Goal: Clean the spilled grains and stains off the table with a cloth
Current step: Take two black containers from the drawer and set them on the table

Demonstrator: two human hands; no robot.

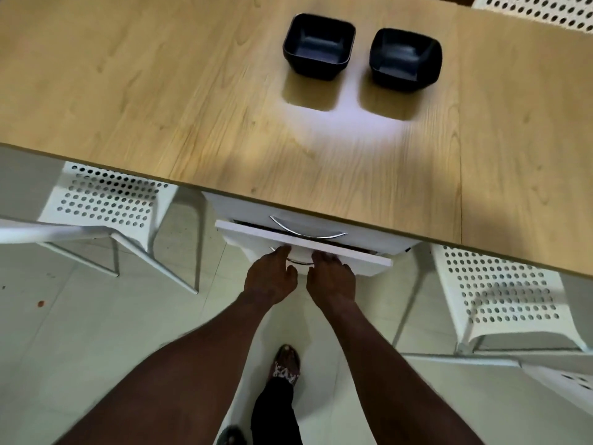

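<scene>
Wood-grain table is shown just above a slightly open white drawer — its chrome handle gripped by left hand and right hand, arms outstretched, fingers curled.

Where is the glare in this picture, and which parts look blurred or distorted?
Head view: pale glare lies on the table just nearer than the left bowl and right bowl, between their square shadows. Same view: the forearms loom large and soft at the bottom, a wide-lens stretch, and the floor is slightly blurred.
</scene>
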